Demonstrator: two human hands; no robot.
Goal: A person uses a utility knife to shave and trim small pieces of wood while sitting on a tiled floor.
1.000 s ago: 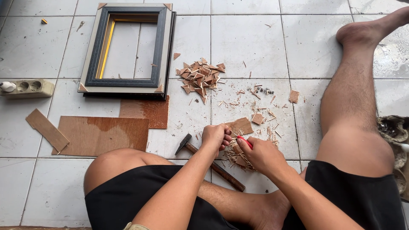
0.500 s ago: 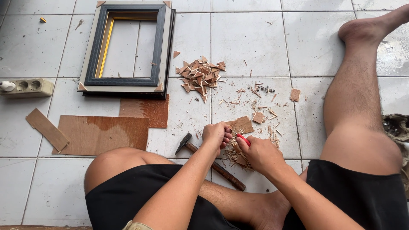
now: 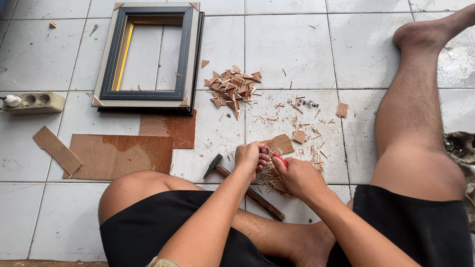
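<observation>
White tiled floor [image 3: 292, 44] lying littered with wood chips; left hand [image 3: 251, 158] gripping thin brown wooden piece [image 3: 279, 144], right hand [image 3: 297, 175] clasping red-handled tool [image 3: 280, 159]

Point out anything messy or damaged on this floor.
Wood splinters lie strewn over the tiles by both hands, next to a heap of small triangular offcuts. The brown board shows a darker patch, like a stain.

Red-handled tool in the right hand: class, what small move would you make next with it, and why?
Probably another short cut with the red-handled tool, away from the body. The left hand and right hand meet low over the floor, the left seemingly pinching a small wood piece, too hidden to be sure. Shavings lie under the hands and a pile of cut triangles sits beyond, while the hammer lies untouched.
</observation>
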